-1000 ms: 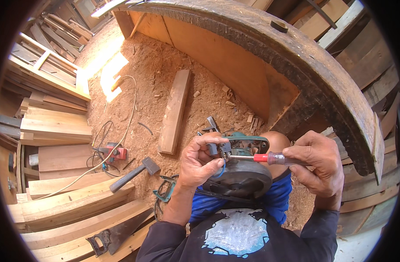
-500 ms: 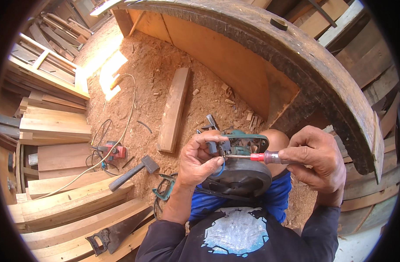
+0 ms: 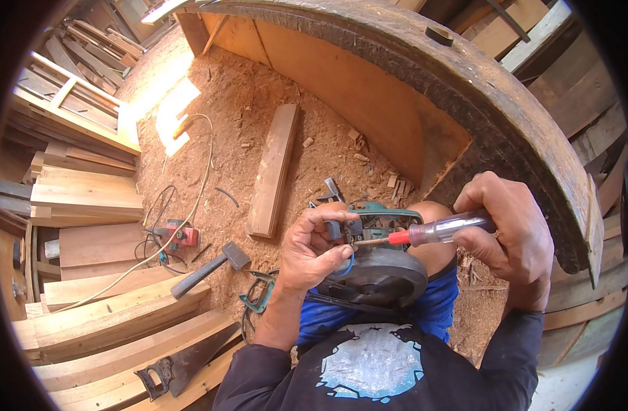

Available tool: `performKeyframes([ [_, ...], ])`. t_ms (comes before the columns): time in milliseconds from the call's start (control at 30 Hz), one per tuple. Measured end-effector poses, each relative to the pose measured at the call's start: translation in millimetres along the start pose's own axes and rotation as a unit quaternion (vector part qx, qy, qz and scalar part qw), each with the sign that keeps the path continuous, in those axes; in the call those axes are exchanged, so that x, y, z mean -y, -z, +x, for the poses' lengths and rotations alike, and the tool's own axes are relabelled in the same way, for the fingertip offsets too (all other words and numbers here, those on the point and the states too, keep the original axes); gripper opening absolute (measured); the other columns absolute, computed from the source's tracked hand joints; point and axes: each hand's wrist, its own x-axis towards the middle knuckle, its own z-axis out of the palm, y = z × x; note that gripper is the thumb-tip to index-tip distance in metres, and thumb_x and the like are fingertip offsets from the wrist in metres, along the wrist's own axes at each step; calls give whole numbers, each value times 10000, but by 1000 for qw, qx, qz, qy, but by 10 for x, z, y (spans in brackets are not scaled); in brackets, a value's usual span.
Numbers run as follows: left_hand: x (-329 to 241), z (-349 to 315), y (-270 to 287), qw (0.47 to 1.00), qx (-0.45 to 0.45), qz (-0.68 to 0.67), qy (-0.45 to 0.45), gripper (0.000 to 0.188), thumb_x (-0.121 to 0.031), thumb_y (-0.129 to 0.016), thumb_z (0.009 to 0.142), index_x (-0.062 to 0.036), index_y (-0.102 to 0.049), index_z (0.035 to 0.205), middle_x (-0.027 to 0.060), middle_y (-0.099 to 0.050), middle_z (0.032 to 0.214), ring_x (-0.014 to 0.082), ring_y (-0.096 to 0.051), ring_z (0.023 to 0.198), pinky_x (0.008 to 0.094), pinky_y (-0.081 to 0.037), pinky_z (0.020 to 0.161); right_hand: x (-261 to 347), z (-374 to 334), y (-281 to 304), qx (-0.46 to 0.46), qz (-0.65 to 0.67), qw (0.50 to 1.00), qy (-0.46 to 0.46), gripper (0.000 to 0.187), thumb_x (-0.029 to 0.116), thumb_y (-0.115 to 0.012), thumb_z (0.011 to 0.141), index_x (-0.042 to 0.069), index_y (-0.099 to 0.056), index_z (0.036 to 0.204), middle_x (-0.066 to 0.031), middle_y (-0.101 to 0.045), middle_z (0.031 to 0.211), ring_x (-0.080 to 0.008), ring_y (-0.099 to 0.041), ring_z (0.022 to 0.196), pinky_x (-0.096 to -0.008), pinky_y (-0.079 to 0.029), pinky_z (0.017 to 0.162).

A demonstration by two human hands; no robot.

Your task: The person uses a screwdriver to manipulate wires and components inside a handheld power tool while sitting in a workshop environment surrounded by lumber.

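Note:
On my lap rests a power tool (image 3: pixel 379 277) with a round dark guard and a teal housing opened to show its inside. My left hand (image 3: pixel 305 250) is closed, pinching a small black switch (image 3: pixel 346 231) beside the housing. A blue wire (image 3: pixel 349 264) loops below the switch, near my left thumb. My right hand (image 3: pixel 512 229) grips the end of a screwdriver (image 3: pixel 437 231) with a clear and red handle. Its shaft points left, and its tip meets the switch close to my left fingertips; the exact contact is too small to make out.
A hammer (image 3: pixel 214 269), a red power tool (image 3: pixel 179 235) with cords and a teal housing piece (image 3: pixel 259 293) lie at left. A handsaw (image 3: pixel 180 370) rests on stacked timber (image 3: pixel 115 315). A plank (image 3: pixel 273 171) lies on sawdust. A curved wooden piece (image 3: pixel 506 103) arches at far right.
My right hand has moved back to the right and slightly up along the screwdriver handle, uncovering more of it. The handle tilts up more at its right end. My left hand stays put.

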Motion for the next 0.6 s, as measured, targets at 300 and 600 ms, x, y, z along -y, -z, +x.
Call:
performKeyframes([
  [300,17,0,10,1000,0,-11,3,492,116,-729,824,-23,-554,1262,156,-585,1318,211,-623,1197,366,-581,967,-95,9,-131,-65,180,972,139,523,477,-760,822,4,-629,1003,-129,-631,837,-261,-608,709,-346,-451,620],
  [600,20,0,-6,1000,-6,-15,2,494,119,-732,819,-11,-556,1263,158,-588,1319,206,-629,1181,364,-585,958,18,-22,127,10,71,991,109,373,191,-776,821,24,-655,1132,-133,-671,910,-311,-668,797,-376,-509,655],
])
